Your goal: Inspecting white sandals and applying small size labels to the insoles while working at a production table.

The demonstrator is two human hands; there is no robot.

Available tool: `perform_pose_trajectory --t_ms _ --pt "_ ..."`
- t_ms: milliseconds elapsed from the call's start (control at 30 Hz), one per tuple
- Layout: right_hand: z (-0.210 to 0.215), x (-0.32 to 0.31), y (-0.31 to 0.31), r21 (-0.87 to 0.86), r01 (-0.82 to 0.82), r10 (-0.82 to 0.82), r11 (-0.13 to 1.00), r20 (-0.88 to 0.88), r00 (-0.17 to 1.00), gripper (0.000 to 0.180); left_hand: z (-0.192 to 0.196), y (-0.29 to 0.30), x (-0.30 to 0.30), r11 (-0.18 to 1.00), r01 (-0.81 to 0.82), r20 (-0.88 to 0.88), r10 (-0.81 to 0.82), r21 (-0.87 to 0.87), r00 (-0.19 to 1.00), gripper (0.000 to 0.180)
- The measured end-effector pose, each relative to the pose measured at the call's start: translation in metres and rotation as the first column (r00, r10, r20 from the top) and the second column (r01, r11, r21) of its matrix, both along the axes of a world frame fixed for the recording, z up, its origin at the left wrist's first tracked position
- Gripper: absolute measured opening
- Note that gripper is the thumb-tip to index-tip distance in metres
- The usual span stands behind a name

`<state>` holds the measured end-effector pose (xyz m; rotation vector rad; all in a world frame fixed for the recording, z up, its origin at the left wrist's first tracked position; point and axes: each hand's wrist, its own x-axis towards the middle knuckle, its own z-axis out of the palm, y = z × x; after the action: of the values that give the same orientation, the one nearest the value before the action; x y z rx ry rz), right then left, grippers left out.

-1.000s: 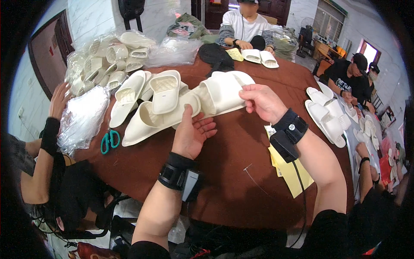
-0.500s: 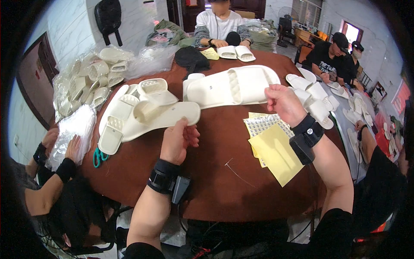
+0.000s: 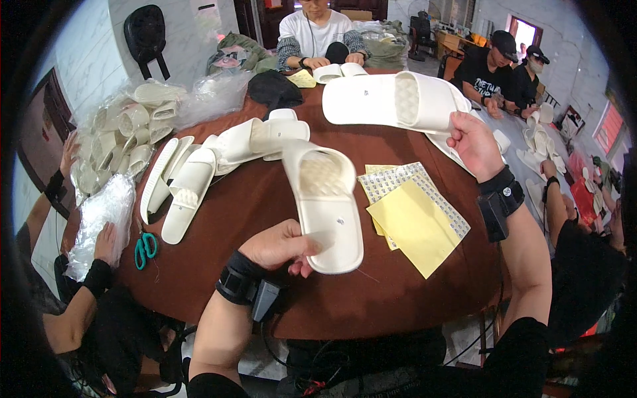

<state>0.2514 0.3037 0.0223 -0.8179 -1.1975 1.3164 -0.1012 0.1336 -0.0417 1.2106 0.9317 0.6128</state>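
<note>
My left hand point(image 3: 282, 249) grips a cream slipper point(image 3: 332, 229) by the heel end, thumb on the insole. That slipper hangs over the middle of the brown table, slightly blurred at its strap, a small size mark on its insole. Farther off, my right hand point(image 3: 474, 142) pinches a second cream slipper point(image 3: 361, 99) at its toe end, heel pointing left. Beneath it lie more cream slippers point(image 3: 448, 149), partly covered. Between my hands, yellow and printed sticker sheets point(image 3: 421, 222) rest on the table.
Several cream slippers point(image 3: 189, 196) lie left of centre, teal scissors point(image 3: 144, 251) nearer the edge. A clear bag of slippers point(image 3: 129, 126) and clear plastic sleeves point(image 3: 106, 212) are at the left, beside a person's hands. A person in white point(image 3: 318, 33) sits opposite; others work at the right.
My left hand has lifted its slipper off the left group and swung it toward me and to the right. My right hand has carried its slipper right and away.
</note>
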Motion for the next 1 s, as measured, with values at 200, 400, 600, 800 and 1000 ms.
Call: perform_pose_trajectory --t_ms 200,400,600,800,1000 --pt "0.003 -0.008 -0.003 0.023 -0.057 0.058 0.998 -0.034 0.998 0.010 0.001 0.002 0.005 0.997 0.074 -0.229 -0.073 -0.005 0.971 0.029" --pt "0.001 -0.027 -0.006 0.030 -0.130 0.128 0.991 0.051 0.990 0.010 0.005 0.001 0.010 0.996 0.090 -0.288 -0.083 0.009 0.954 0.031" --pt "0.004 -0.055 -0.017 -0.009 -0.211 0.211 0.977 0.126 0.969 0.012 0.002 0.001 0.004 0.997 0.000 -0.273 0.021 0.078 0.962 0.033" --pt "0.007 -0.062 -0.018 -0.043 -0.274 0.277 0.961 0.207 0.938 0.018 0.003 0.002 0.006 0.992 0.039 -0.304 0.000 0.122 0.953 0.035" --pt "0.025 -0.089 -0.031 0.125 -0.321 0.249 0.939 0.398 0.883 0.016 0.009 -0.007 0.001 0.970 0.234 -0.320 -0.202 0.064 0.926 0.037"
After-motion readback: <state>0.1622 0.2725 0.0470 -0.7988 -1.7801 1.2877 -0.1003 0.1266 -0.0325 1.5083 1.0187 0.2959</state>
